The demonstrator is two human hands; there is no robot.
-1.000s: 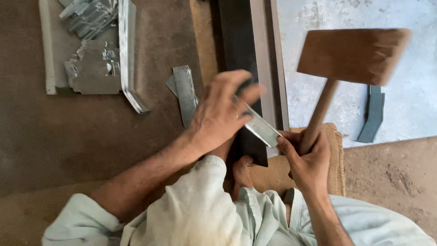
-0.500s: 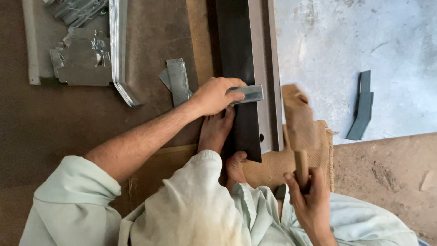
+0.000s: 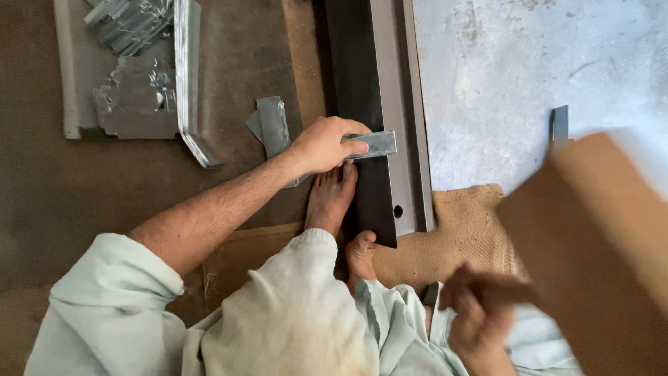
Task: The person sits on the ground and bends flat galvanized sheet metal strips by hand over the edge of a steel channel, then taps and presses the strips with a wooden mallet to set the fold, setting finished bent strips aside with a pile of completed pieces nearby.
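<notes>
My left hand (image 3: 325, 145) grips a small bent strip of galvanised sheet metal (image 3: 372, 145) and presses it flat across a long dark steel angle bar (image 3: 362, 104) that lies on the floor. My right hand (image 3: 476, 317), blurred, holds the handle of a wooden mallet whose big head (image 3: 591, 244) is raised close to the camera at the right. Both of my bare feet (image 3: 332, 195) rest against the near end of the bar.
A piece of burlap sacking (image 3: 466, 223) lies under the bar's near end. Several bent metal pieces (image 3: 136, 97) sit on a sheet at the upper left, a single one (image 3: 271, 125) lies by my left wrist, and a dark metal strip (image 3: 559, 125) rests on the pale concrete floor.
The mallet has swung up from low over the sacking to a raised position near the camera. My left hand keeps the metal strip on the bar.
</notes>
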